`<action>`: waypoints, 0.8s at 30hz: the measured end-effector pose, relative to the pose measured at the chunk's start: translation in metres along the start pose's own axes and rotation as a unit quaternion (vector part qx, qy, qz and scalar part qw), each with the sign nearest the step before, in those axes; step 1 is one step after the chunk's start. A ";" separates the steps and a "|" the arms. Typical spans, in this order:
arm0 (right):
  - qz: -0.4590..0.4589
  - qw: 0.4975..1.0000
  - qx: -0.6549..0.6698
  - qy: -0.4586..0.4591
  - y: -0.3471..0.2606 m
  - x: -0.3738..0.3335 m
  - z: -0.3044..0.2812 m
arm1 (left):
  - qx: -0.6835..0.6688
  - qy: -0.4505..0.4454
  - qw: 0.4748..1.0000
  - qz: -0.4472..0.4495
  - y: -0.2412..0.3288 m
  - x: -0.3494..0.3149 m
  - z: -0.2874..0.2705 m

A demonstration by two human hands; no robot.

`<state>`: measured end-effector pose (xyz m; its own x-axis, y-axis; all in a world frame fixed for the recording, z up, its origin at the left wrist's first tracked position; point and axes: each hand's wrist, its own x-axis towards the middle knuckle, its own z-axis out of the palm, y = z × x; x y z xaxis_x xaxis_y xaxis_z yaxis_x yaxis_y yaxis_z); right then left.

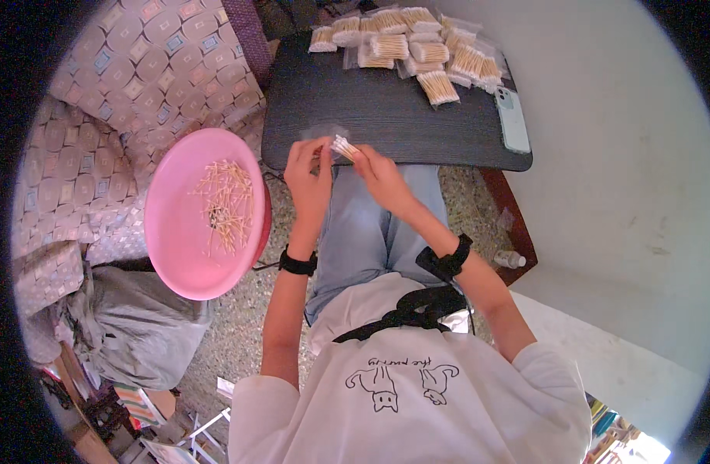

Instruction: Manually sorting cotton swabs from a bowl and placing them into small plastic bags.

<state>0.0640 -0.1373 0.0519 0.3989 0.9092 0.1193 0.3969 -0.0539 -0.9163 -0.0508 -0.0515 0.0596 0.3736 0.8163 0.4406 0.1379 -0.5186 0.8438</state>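
My right hand (379, 174) is closed round a small bundle of cotton swabs (343, 148), their white tips pointing up and to the left. Beside it, my left hand (307, 166) pinches a clear plastic bag (324, 133) whose outline is faint. The swab tips are close to the bag's edge; whether they are inside it I cannot tell. Both hands are above my lap at the near edge of the dark table (355, 100). To the left, a pink basin (169, 224) holds many loose cotton swabs (231, 205).
Several filled bags of cotton swabs (389, 46) are heaped at the table's far side. A white phone (512, 120) lies near its right edge. Patterned cloth-covered furniture (169, 62) stands on the left, a pale wall (618, 155) on the right. A plastic bottle (509, 259) is lower right.
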 end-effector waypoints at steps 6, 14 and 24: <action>-0.001 0.998 0.059 -0.026 0.015 -0.001 0.003 | -0.023 -0.012 0.997 0.066 0.019 -0.005 0.001; 0.035 0.946 0.294 -0.128 0.007 0.002 -0.017 | -0.118 -0.101 0.986 0.062 0.009 -0.003 -0.001; -0.041 0.991 -0.001 -0.125 -0.005 -0.001 -0.037 | 0.076 -0.121 0.989 0.032 0.022 0.013 -0.020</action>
<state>0.0925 -0.1528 0.0703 0.1476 0.9846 0.0936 0.4209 0.0232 -0.9068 -0.0608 -0.0474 0.0898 0.5915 0.7059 0.3896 0.2364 -0.6138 0.7532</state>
